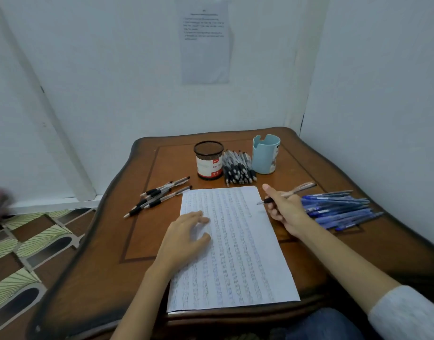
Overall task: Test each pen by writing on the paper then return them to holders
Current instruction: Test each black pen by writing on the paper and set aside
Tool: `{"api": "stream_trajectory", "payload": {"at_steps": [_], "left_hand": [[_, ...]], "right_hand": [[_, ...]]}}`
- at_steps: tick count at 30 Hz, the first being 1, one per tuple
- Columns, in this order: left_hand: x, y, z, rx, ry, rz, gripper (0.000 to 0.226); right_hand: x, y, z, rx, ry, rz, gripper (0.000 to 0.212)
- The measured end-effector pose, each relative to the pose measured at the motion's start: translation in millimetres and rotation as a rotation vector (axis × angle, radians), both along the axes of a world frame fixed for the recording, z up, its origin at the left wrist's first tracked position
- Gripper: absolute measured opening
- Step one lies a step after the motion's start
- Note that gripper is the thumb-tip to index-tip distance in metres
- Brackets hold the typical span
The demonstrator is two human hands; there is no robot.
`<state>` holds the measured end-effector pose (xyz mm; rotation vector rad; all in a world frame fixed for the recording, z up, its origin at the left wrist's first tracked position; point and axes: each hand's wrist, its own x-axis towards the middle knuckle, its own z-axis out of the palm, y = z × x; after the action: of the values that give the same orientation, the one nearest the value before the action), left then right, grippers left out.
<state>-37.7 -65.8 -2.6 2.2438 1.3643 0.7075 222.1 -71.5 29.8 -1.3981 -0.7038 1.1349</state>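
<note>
1. The right hand (284, 209) is holding one pen (292, 192), its fingers (274, 213) curling round the black grip section near the tip.
2. The pen's long axis is running from its tip at the near left up to its clear, pinkish barrel at the far right. The tip is pointing left at the paper (235, 253) and hovering at the sheet's far right edge. I cannot tell whether it is touching.
3. The paper is therefore lying just left of and nearer than the tip, and this hand is the one placed to write.
4. The left hand (186, 231) is pressing down on the sheet's left part, fingers (201, 219) spread and fairly straight, holding nothing.
5. The sheet is thin and white, and rows of faint scribble are already covering most of it.
6. On the glossy brown wooden surface (333, 253), a black mesh holder (208, 160) with a red and white label and a smooth pale blue holder (265, 155) are standing at the far side. A heap of black-gripped pens (238, 168) is lying between them.
7. More black-gripped pens (157, 196) are lying left of the paper, and blue pens (341, 209) are lying right of the right hand.
</note>
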Motion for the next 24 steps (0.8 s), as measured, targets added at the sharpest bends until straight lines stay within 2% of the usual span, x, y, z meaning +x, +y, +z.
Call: {"api": "stream_trajectory", "payload": {"at_steps": [3, 8, 11, 13, 16, 24], "left_hand": [[-2, 1, -1, -0.019, -0.015, -0.008, 0.049], [-2, 1, -4, -0.022, -0.048, -0.007, 0.047], [-2, 2, -4, -0.01, -0.05, -0.006, 0.04], [-2, 1, -4, -0.015, -0.044, -0.003, 0.035], [-2, 0, -3, -0.027, -0.036, -0.004, 0.045], [-2, -1, -4, -0.014, -0.006, -0.013, 0.055]], "right_hand": [[-8, 4, -1, 0.041, -0.207, -0.022, 0.04], [-19, 11, -5, 0.071, -0.442, 0.0, 0.053], [-20, 14, -5, 0.036, -0.465, 0.034, 0.056], [-21, 12, -6, 0.074, -0.545, 0.023, 0.046], [-21, 10, -15, 0.175, -0.578, -0.035, 0.038], [-18, 16, -22, 0.174, -0.532, -0.024, 0.04]]}}
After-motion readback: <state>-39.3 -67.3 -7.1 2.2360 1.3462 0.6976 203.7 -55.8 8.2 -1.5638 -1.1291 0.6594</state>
